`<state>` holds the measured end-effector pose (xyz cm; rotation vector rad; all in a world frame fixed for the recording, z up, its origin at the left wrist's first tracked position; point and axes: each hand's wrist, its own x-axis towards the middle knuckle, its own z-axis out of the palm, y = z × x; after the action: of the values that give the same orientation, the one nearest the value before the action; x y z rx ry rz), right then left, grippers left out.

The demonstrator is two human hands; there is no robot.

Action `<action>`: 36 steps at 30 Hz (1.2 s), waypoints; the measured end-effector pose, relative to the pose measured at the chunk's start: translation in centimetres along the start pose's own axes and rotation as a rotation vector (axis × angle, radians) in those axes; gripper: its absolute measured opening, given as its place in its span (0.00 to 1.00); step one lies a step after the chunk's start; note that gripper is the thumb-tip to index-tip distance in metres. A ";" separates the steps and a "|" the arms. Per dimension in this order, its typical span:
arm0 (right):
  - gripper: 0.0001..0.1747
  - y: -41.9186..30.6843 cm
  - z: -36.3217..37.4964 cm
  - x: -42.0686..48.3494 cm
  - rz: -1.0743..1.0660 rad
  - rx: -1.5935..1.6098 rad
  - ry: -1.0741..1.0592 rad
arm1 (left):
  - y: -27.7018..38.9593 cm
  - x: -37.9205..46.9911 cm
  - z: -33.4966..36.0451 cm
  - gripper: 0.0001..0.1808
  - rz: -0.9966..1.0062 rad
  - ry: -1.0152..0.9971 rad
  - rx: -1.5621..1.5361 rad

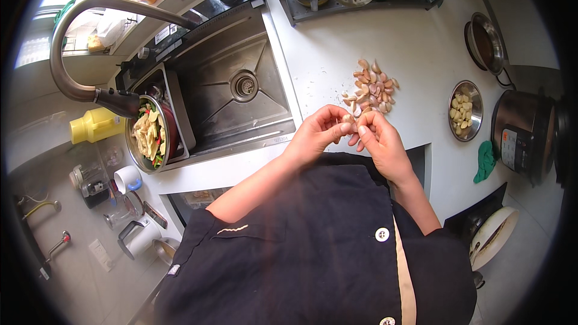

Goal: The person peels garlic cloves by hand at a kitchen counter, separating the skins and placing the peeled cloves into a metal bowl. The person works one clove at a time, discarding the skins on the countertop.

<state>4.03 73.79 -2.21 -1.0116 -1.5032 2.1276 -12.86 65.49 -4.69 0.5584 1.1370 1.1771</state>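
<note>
Both my hands meet over the white countertop, just in front of a pile of unpeeled garlic cloves (pixel 375 85). Between the thumb and fingers of my left hand (pixel 323 131) is a garlic clove (pixel 347 118). My right hand (pixel 381 142) pinches at the same clove from the other side, its fingertips close against those of the left; the fingers partly cover what they grip. To the right stands a steel bowl (pixel 452 122) with several pale peeled garlic cloves (pixel 461 110) in it. Bits of garlic skin (pixel 323 76) lie scattered left of the pile.
A steel sink (pixel 216 95) with a curved faucet (pixel 67 22) is at the left. On its edge sits a bowl of food (pixel 146 135). A dark rack (pixel 316 16) holds a glass pot and a perforated ladle. At the right are a rice cooker (pixel 519 135) and a green cloth (pixel 485 162).
</note>
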 end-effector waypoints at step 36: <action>0.07 0.0 -0.4 0.7 -0.018 -0.101 0.141 | 0.0 -0.3 1.6 0.18 0.244 0.012 0.100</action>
<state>3.83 74.52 -2.54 -1.1527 -1.5578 1.9418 -11.42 65.52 -3.98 0.7845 1.1663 1.3382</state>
